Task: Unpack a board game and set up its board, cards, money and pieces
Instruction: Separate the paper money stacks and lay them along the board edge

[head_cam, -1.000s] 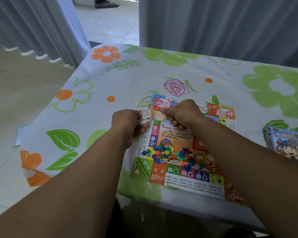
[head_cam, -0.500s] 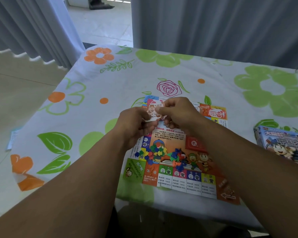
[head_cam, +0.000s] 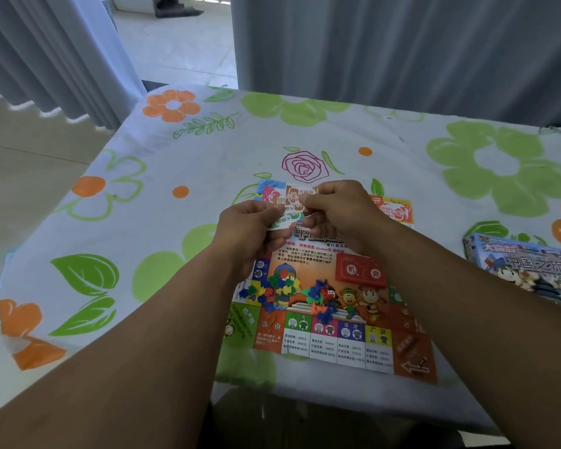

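Your left hand (head_cam: 248,228) and right hand (head_cam: 340,210) both pinch a small stack of printed paper money notes (head_cam: 293,202) above the colourful paper game board (head_cam: 324,345).

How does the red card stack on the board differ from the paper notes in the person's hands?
The red card stack lies flat on the board with no hand on it; the paper notes are pinched between the left hand and right hand over the board's far part. The stack is one squared-up red block; the notes are spread apart and show orange, green and pink prints. Both are printed paper game parts.
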### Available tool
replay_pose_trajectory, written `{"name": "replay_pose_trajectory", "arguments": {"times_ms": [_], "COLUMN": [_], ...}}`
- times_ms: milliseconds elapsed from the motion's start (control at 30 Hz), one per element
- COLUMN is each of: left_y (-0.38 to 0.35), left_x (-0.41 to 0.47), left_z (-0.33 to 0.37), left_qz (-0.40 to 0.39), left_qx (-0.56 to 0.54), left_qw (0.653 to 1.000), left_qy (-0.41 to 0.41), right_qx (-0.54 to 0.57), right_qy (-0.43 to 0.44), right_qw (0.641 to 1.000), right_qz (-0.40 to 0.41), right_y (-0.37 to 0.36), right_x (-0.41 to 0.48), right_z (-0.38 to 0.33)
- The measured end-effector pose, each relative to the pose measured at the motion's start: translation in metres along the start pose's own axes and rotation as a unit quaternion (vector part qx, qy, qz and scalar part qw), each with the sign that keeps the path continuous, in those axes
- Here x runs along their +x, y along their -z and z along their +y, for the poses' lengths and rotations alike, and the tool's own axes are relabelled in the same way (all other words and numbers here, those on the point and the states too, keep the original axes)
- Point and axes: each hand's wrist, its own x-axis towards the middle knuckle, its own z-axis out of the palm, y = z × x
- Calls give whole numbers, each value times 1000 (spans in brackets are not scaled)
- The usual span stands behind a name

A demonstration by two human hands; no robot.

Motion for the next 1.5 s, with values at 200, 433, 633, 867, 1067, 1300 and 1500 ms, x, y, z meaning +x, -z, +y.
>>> {"name": "replay_pose_trajectory", "arguments": {"times_ms": [200,433,633,867,1067,1300,1500], "left_y": [-8,-18,-23,-27,-28,-30,-30], "left_x": [4,6,9,12,12,9,6], "left_z": [-2,-9,-12,-14,-14,-13,-9], "left_qz": [-8,-7,-10,-5,-5,-8,-10], "left_qx": [-1,-1,3,5,6,7,-4], "left_qw": [1000,1000,1000,1000,1000,1000,1000], "left_qy": [-1,-19,-15,-8,-2,-4,-3], "right_qx": [-46,-12,-35,-73,-133,-160,-145], "right_qy": [6,-26,-64,-72,-57,4,15], "right_qw": [999,995,983,977,962,971,989], "right_qz": [19,95,167,189,232,179,-29], "right_y": [12,43,64,68,72,61,39], "right_x": [1,8,9,17,25,17,-4], "right_z": [4,1,4,8,14,4,-4]}}
